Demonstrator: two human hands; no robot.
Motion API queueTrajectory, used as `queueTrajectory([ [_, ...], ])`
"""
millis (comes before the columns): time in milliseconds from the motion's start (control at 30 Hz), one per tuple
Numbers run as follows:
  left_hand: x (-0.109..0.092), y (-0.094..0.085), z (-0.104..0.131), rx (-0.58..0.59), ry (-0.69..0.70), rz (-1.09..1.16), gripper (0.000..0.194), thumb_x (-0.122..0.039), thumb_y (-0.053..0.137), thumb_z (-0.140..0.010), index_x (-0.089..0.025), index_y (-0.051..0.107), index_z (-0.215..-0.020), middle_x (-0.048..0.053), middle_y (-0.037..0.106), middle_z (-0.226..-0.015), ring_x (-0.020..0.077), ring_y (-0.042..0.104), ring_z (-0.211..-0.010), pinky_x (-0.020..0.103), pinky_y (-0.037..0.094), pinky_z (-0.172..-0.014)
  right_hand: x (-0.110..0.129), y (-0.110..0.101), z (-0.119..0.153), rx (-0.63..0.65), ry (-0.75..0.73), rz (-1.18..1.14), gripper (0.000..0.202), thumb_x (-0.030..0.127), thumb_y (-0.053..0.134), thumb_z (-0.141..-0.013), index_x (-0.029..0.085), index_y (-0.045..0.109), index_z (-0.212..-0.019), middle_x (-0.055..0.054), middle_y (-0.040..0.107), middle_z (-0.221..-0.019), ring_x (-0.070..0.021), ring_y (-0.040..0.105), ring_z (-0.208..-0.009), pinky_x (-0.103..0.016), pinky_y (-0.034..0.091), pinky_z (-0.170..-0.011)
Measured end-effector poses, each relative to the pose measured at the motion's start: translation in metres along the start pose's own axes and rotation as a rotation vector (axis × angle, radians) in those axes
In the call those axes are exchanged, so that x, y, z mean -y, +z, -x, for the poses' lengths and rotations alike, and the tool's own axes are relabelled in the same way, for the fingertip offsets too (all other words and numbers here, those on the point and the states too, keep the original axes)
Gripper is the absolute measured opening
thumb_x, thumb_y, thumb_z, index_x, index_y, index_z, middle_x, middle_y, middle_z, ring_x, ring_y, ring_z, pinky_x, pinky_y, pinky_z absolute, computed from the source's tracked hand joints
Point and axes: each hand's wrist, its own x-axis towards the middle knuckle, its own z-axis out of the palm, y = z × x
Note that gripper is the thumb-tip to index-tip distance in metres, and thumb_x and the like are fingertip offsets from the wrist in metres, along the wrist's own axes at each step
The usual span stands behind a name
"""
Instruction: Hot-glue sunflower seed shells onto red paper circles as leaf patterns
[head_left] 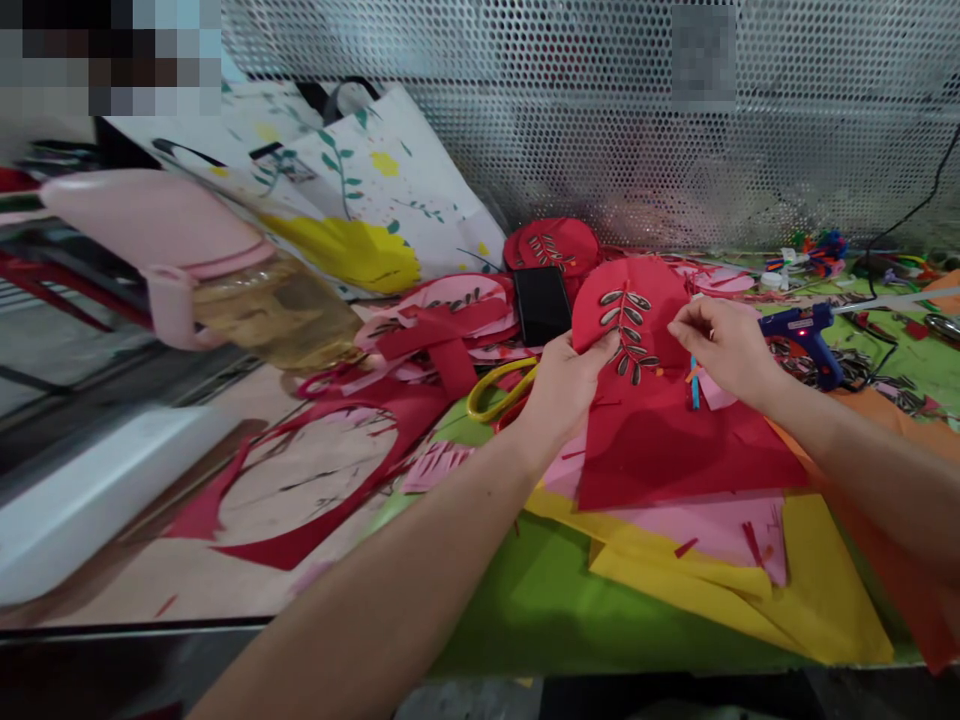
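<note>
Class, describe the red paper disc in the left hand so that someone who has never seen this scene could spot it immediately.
Start at the perforated grey panel and look below it to the two hands. The left hand grips the edge of a red paper disc bearing a sprig of dark, pale-edged seeds. Unlike the decorated red disc behind, this one is held.

The left hand (564, 385) partly covers the red disc (664, 295); the right forearm (862, 460) is cropped.

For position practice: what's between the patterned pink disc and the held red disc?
The head view shows a black phone-like slab between the red disc and pink disc.
</note>
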Motion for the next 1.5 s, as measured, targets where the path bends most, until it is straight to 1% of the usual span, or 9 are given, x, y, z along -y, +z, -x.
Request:
queueTrajectory([
  [200, -0.002, 0.005, 0.008, 0.063, -0.02, 0.005, 0.027, -0.033, 0.076, -0.061, -0.016, 0.07, -0.081, 0.003, 0.071, -0.078, 0.0207, 0.064, -0.075, 0.034, 0.05, -0.074, 0.016, -0.001, 0.006, 0.116, -0.003, 0.246, 0.013, 0.028, 0.055, -0.081, 0.02, 0.065, -0.081, -0.005, 0.069, -0.085, -0.0191, 0.06, -0.079, -0.031, 0.04, -0.069],
  [433, 0.0, 0.005, 0.01, 0.097, -0.032, -0.015, 0.029, -0.036, 0.076, -0.061, -0.016, 0.069, -0.081, 0.003, 0.069, -0.075, 0.0198, 0.062, -0.072, 0.033, 0.049, -0.072, 0.017, -0.002, 0.007, 0.119, -0.027, 0.301, 0.012, 0.019, 0.05, -0.076, 0.019, 0.062, -0.077, -0.005, 0.068, -0.08, -0.0189, 0.059, -0.075, -0.03, 0.039, -0.066],
  [633, 0.0, 0.004, 0.008, 0.112, -0.044, -0.017, 0.027, -0.035, 0.075, -0.064, -0.016, 0.07, -0.082, 0.003, 0.07, -0.078, 0.0199, 0.063, -0.074, 0.032, 0.05, -0.07, 0.014, -0.001, 0.006, 0.067, -0.026, 0.315, 0.009, 0.018, 0.049, -0.074, 0.019, 0.058, -0.076, -0.005, 0.065, -0.077, -0.0171, 0.056, -0.069, -0.029, 0.036, -0.062],
  [867, 0.0, 0.001, 0.003, 0.026, -0.023, -0.002, 0.028, -0.034, 0.078, -0.06, -0.016, 0.07, -0.079, 0.003, 0.07, -0.077, 0.0202, 0.064, -0.075, 0.034, 0.05, -0.074, -0.001, -0.003, 0.0, -0.021, -0.018, 0.269, 0.006, 0.019, 0.05, -0.073, 0.021, 0.054, -0.07, -0.003, 0.062, -0.071, -0.016, 0.053, -0.066, -0.029, 0.036, -0.061],
  [1033, -0.001, -0.003, -0.005, -0.045, 0.027, 0.038, 0.028, -0.03, 0.079, -0.057, -0.017, 0.07, -0.08, 0.002, 0.071, -0.081, 0.0196, 0.064, -0.08, 0.034, 0.05, -0.079, -0.014, -0.006, -0.005, -0.108, 0.037, 0.098, 0.006, 0.024, 0.049, -0.076, 0.021, 0.05, -0.071, -0.001, 0.059, -0.068, -0.0138, 0.051, -0.062, -0.028, 0.037, -0.058],
  [1167, -0.001, -0.004, -0.008, -0.082, 0.056, 0.046, 0.029, -0.03, 0.079, -0.056, -0.017, 0.07, -0.081, 0.003, 0.072, -0.083, 0.0214, 0.065, -0.085, 0.035, 0.051, -0.08, -0.012, -0.005, -0.007, -0.12, 0.054, -0.104, 0.008, 0.024, 0.049, -0.077, 0.021, 0.046, -0.07, 0.001, 0.055, -0.065, -0.0115, 0.049, -0.058, -0.026, 0.039, -0.056],
  [1333, -0.003, -0.006, -0.011, -0.114, 0.036, 0.116, 0.033, -0.028, 0.081, -0.053, -0.018, 0.07, -0.083, 0.003, 0.072, -0.083, 0.0209, 0.066, -0.082, 0.037, 0.05, -0.082, 0.002, -0.006, -0.008, -0.03, 0.118, -0.614, 0.01, 0.026, 0.048, -0.081, 0.023, 0.043, -0.072, -0.001, 0.063, -0.079, -0.0119, 0.06, -0.074, -0.029, 0.048, -0.075],
  [1400, -0.004, -0.007, -0.012, -0.124, 0.012, 0.13, 0.034, -0.028, 0.082, -0.052, -0.018, 0.07, -0.083, 0.003, 0.072, -0.082, 0.0212, 0.067, -0.081, 0.037, 0.051, -0.081, 0.009, -0.008, -0.007, 0.018, 0.18, -0.778, 0.012, 0.027, 0.048, -0.082, 0.023, 0.042, -0.072, 0.0, 0.064, -0.078, -0.0128, 0.063, -0.078, -0.032, 0.048, -0.081],
  [1500, -0.005, -0.007, -0.013, -0.126, 0.012, 0.129, 0.035, -0.028, 0.081, -0.052, -0.018, 0.069, -0.083, 0.002, 0.072, -0.08, 0.022, 0.067, -0.081, 0.037, 0.052, -0.078, 0.017, -0.013, -0.006, 0.093, 0.271, -0.896, 0.016, 0.033, 0.05, -0.083, 0.023, 0.041, -0.073, 0.001, 0.061, -0.071, -0.0147, 0.065, -0.08, -0.034, 0.05, -0.081],
])
